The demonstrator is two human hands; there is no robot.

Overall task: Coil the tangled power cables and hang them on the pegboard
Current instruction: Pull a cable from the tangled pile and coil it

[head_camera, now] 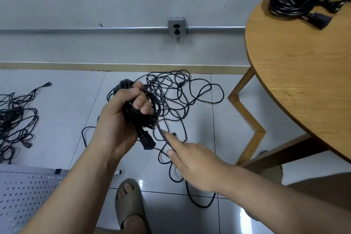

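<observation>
The left hand (121, 119) grips a black coil (126, 84) of cable, fingers curled round it, its plug (147, 141) hanging below the palm. A strand (161, 132) leaves the coil and slips between the thumb and outstretched forefinger of the right hand (195, 165), just beside it. Beyond both hands the tangled cable (182, 99) sprawls on the floor. Another tangle (15, 119) lies far left, the perforated pegboard (22, 195) at lower left, and coiled cables (290, 4) rest on the bench (303, 72).

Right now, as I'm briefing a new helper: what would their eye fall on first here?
At centre, the left hand grips a coil of black cable while the right hand holds its loose strand below. Behind them a tangle sprawls on the tiled floor, and bundled cables lie on the round wooden table, upper right.
</observation>
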